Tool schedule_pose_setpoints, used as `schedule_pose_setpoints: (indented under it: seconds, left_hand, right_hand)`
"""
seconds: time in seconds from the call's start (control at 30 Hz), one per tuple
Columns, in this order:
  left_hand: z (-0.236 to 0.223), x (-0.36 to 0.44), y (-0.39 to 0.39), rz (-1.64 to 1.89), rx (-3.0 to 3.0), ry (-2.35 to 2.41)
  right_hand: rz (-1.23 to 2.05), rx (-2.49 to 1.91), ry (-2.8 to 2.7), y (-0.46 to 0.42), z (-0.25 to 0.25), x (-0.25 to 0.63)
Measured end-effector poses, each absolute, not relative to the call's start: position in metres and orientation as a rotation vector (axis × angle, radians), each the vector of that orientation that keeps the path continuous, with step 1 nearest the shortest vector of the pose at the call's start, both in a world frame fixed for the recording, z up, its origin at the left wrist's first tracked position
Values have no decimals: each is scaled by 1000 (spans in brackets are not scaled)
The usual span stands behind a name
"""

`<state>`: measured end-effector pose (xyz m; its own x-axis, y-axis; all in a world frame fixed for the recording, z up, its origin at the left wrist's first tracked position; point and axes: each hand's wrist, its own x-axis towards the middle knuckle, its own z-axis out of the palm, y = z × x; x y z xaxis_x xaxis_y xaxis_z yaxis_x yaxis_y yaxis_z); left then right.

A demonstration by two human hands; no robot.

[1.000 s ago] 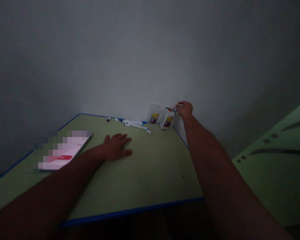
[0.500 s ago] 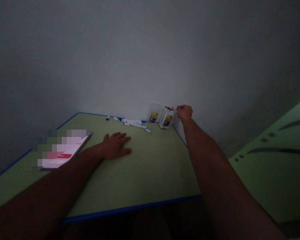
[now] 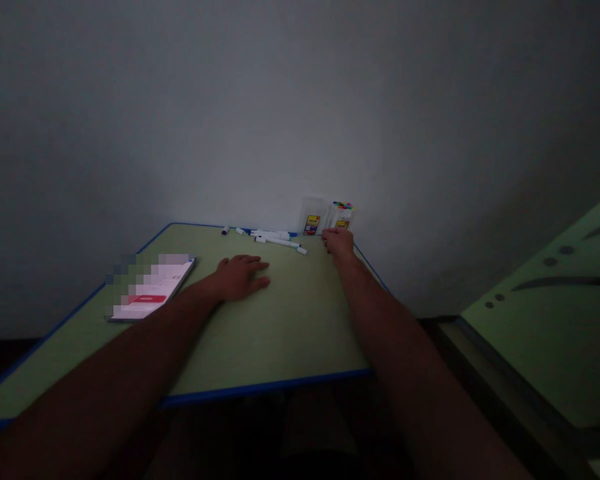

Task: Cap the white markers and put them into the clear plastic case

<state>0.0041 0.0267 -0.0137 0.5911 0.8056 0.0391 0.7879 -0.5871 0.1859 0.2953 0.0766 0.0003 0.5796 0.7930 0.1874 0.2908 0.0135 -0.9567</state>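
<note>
The room is dim. My left hand point(image 3: 243, 277) lies flat and open on the green table point(image 3: 280, 320), fingers stretched out, holding nothing. My right hand point(image 3: 338, 241) is low on the table near the far right corner, just in front of a clear box of coloured markers point(image 3: 341, 216). Its fingers are curled; whether they hold anything is not visible. A second clear box point(image 3: 312, 217) stands left of the marker box against the wall. Several white markers point(image 3: 275, 238) lie loose on the table between the two hands.
A booklet with a red band point(image 3: 153, 289) lies at the left of the table. The table has a blue rim and meets a grey wall at the back. Another green surface point(image 3: 545, 320) with dark marks stands to the right, across a dark gap.
My right hand has come down and left from the top of the marker box to the table in front of it. The left hand stays flat. The camera view shifted.
</note>
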Motion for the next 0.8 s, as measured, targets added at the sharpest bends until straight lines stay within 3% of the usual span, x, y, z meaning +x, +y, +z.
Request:
schedule_pose_setpoints:
  seconds: [0.3, 0.8]
  left_hand:
    - [-15, 3, 28, 197, 2710, 1383]
    - [-25, -1, 37, 371, 2731, 1339]
  right_hand:
    - [108, -1893, -1295, 56, -11, 283]
    - [91, -2066, -1674, 52, -15, 265]
